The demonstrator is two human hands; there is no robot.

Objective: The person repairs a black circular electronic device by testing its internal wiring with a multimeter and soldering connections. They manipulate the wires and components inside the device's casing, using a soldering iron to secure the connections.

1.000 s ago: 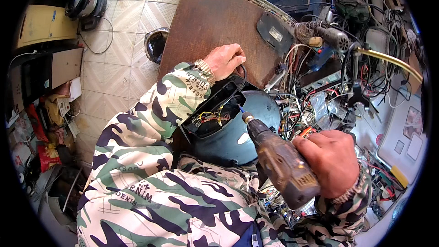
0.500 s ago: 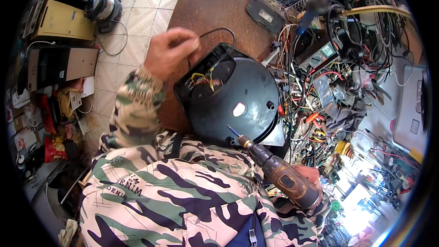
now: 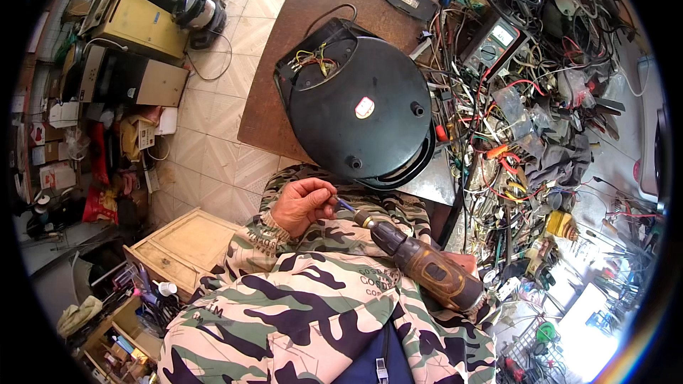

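Observation:
My right hand (image 3: 466, 263) is wrapped round a brown and black power drill (image 3: 430, 267), whose blue-shafted bit points up and to the left. At the bit's tip, the thumb and fingers of my left hand (image 3: 306, 205) are pinched together; whatever small thing may be in them is hidden. Beyond both hands, a black round appliance (image 3: 341, 117) lies on the brown table at my knees. Its rounded housing has a white label and two short feet, and at its far left side a compartment stands uncovered with yellow wires (image 3: 316, 62) inside.
The brown table (image 3: 267, 110) carries a flat black cover (image 3: 409, 1) at its far side. Along the right lies a dense heap of wires and tools, with a multimeter (image 3: 491, 46) in it. A wooden drawer unit (image 3: 185, 245) stands at my left.
My left hand has come back from the appliance's far left side to the drill bit's tip. My view has shifted, and the appliance's top now faces me more fully.

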